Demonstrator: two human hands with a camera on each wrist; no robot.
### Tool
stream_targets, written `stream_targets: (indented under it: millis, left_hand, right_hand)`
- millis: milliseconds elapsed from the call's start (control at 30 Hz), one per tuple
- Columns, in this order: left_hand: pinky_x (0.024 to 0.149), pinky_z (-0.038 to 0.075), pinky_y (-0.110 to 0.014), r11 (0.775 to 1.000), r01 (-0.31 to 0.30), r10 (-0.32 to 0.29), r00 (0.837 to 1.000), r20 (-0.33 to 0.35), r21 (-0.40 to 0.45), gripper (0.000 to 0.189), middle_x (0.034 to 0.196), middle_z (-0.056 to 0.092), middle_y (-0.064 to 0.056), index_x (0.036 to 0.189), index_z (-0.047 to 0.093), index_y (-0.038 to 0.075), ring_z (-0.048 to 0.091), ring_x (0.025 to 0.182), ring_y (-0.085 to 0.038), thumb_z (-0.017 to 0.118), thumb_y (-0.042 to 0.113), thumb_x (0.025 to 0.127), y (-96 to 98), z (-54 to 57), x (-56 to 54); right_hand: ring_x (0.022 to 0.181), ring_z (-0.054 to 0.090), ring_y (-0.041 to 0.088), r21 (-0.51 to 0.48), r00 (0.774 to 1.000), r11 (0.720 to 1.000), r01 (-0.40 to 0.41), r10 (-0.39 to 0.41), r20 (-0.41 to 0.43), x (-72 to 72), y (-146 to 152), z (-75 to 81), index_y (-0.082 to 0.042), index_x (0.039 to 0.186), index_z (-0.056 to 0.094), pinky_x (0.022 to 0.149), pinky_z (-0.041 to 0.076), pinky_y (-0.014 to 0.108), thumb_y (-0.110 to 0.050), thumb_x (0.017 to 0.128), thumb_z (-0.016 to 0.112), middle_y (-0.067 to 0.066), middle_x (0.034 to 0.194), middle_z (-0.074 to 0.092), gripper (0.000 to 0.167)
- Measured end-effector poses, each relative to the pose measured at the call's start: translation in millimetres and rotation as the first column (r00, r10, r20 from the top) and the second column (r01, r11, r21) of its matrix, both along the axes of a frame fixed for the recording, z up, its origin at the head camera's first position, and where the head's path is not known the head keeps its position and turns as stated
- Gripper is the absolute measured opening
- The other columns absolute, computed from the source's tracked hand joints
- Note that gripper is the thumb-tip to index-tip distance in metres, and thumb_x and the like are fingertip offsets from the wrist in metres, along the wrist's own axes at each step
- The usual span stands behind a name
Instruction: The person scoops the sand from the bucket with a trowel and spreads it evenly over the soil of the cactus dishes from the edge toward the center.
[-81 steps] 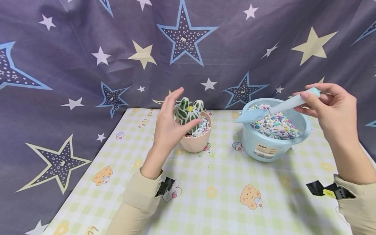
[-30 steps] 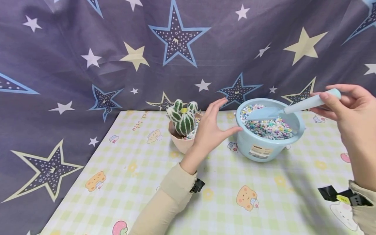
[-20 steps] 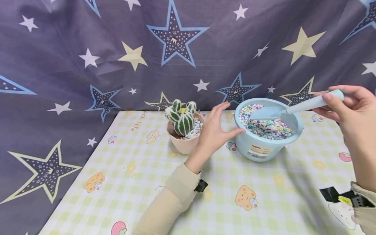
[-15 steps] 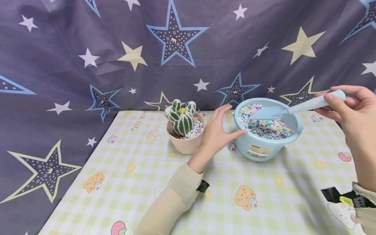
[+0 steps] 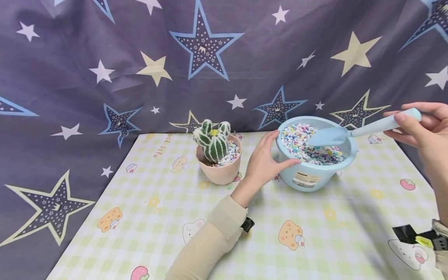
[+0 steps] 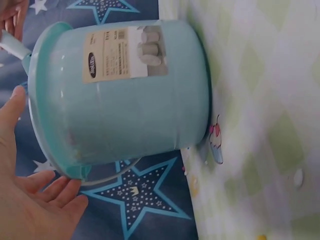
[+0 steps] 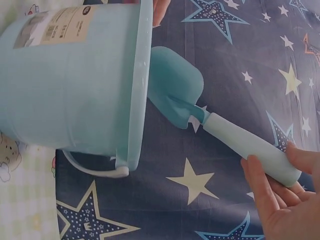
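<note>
A light blue bucket [image 5: 304,179] with a label stands on the table, filled with small multicoloured pebbles [image 5: 297,142]. My left hand [image 5: 262,163] is at its left side, thumb and fingers spread near the rim; in the left wrist view the fingers [image 6: 60,195] lie by the handle joint. Whether they press on it I cannot tell. With thumb and fingers my right hand [image 5: 428,128] holds the handle end of a light blue hand trowel [image 5: 381,123]. The trowel's blade [image 7: 177,87] slants over the bucket's opening, above the pebbles.
Left of the bucket stands a pinkish pot [image 5: 221,174] with a cactus [image 5: 215,147] and pebbles. A checked cloth [image 5: 266,249] covers the table, and a few loose pebbles lie on it. Behind hangs a dark star-patterned curtain [image 5: 217,93].
My left hand has moved right, from the cactus pot to the bucket's left rim. The trowel and right hand have shifted right, bringing the blade from the bucket's left edge to over its middle.
</note>
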State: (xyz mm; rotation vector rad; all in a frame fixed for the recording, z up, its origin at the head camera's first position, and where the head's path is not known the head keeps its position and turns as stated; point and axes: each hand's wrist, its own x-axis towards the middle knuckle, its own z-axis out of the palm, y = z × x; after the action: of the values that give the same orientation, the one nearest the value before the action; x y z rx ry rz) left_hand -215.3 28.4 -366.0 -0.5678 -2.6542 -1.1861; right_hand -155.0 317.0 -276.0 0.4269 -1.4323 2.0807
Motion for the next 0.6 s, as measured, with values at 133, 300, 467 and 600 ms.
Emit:
stream_targets:
  millis: [133,300,467,600]
  left_hand:
    - [0.116,0.043,-0.043,1.000,-0.005,0.004,1.000,0.015,0.025,0.100,0.162,0.034,0.006,0.155,0.037,0.019,0.040,0.146,-0.018,0.081,0.059,0.074,4.9,-5.7,-1.7]
    - [0.118,0.040,-0.044,0.999,-0.013,0.011,0.999,0.037,0.047,0.101,0.163,0.030,0.011,0.156,0.035,0.020,0.036,0.149,-0.018,0.080,0.060,0.074,8.4,-9.5,-1.4]
    - [0.117,0.041,-0.044,0.999,-0.024,0.023,0.999,0.042,0.023,0.102,0.164,0.028,0.014,0.156,0.035,0.021,0.037,0.148,-0.018,0.079,0.063,0.074,9.6,-8.3,-0.1]
    - [0.116,0.042,-0.044,1.000,-0.027,0.027,0.998,0.054,0.008,0.102,0.164,0.028,0.014,0.156,0.035,0.021,0.038,0.148,-0.019,0.079,0.064,0.074,9.6,-6.6,-0.3]
  right_hand:
    - [0.079,0.077,0.018,0.018,1.000,1.000,-0.016,0.016,0.005,-1.7,7,-0.2,0.010,0.105,0.063,0.067,0.061,0.026,0.020,0.088,0.058,0.014,0.091,0.078,0.020]
    - [0.079,0.077,0.011,0.110,1.000,0.994,-0.019,0.017,0.023,-7.3,17,4.4,0.003,0.105,0.065,0.066,0.060,0.019,0.016,0.090,0.057,0.007,0.092,0.079,0.021]
    - [0.078,0.072,-0.005,0.346,0.985,0.933,0.099,-0.142,0.101,-13.2,24,19.2,-0.015,0.102,0.066,0.062,0.054,0.006,0.007,0.094,0.059,-0.014,0.088,0.077,0.024]
    - [0.073,0.069,-0.011,0.489,0.973,0.860,0.144,-0.214,0.090,-18.3,20,22.1,-0.021,0.097,0.067,0.059,0.052,0.004,0.004,0.093,0.061,-0.021,0.083,0.074,0.026]
